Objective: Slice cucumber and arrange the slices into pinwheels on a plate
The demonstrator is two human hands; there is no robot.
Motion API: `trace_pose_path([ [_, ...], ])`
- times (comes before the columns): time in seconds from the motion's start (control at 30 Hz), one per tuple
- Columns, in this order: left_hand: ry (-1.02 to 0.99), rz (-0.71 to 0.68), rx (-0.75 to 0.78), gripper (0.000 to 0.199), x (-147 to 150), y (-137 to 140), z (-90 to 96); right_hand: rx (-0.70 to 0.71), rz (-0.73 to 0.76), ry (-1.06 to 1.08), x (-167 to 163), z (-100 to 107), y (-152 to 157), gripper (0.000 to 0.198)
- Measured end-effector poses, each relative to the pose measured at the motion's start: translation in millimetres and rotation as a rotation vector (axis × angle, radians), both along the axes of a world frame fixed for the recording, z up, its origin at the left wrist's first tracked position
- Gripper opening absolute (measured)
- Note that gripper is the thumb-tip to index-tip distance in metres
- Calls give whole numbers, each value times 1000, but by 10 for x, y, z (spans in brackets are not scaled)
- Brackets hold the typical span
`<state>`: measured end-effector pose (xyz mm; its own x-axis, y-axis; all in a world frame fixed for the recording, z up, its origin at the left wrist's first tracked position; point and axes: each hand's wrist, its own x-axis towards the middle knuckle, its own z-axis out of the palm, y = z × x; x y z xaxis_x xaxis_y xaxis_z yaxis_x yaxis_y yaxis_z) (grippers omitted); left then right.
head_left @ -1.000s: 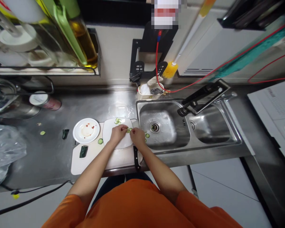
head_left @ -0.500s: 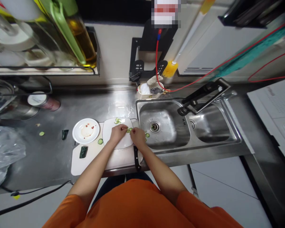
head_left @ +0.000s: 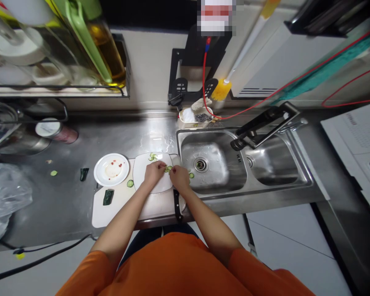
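Over a white square plate, my left hand and my right hand face each other with fingertips pinched. Thin green cucumber slices lie between the fingertips, at the plate's right side. A fan of cucumber slices rests at the plate's far edge. The plate stands on a white cutting board. Below my right hand lies a knife with a black handle; its blade is mostly hidden. A thicker cucumber slice and a dark green cucumber piece lie on the board.
A round white plate with red bits sits left. Another cucumber piece is on the steel counter. To the right are a double sink and black faucet. A plastic bag and jar stand far left.
Almost nothing differs. Both hands stay over the plate at the cucumber slices, with only a tiny shift of the fingers.
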<state>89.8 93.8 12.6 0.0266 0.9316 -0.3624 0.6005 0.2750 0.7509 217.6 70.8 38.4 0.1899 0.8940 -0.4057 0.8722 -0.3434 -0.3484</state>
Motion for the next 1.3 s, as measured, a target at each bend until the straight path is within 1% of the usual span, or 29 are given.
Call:
trace_pose_path([
  [0.2,13,11,-4,13,19,8,-10,18,8,-8,-18,-20,-7,18],
  [0.63,90,-1,14,14,50,9,-22,20,39,-74,-71,6,-32,19],
  [0.8,114,-20,29,13,56,-4,-4,59,42,-80,-80,-6,-53,17],
  [0.93,104,0,46,15,59,-23,2,81,74,-63,-78,-25,-70,17],
  [1.1,111,-4,38,10,73,-36,0,92,101,-51,-61,-40,-105,20],
  [1.3,128,1,38,11,90,-39,23,96,185,-75,-40,-29,-150,21],
])
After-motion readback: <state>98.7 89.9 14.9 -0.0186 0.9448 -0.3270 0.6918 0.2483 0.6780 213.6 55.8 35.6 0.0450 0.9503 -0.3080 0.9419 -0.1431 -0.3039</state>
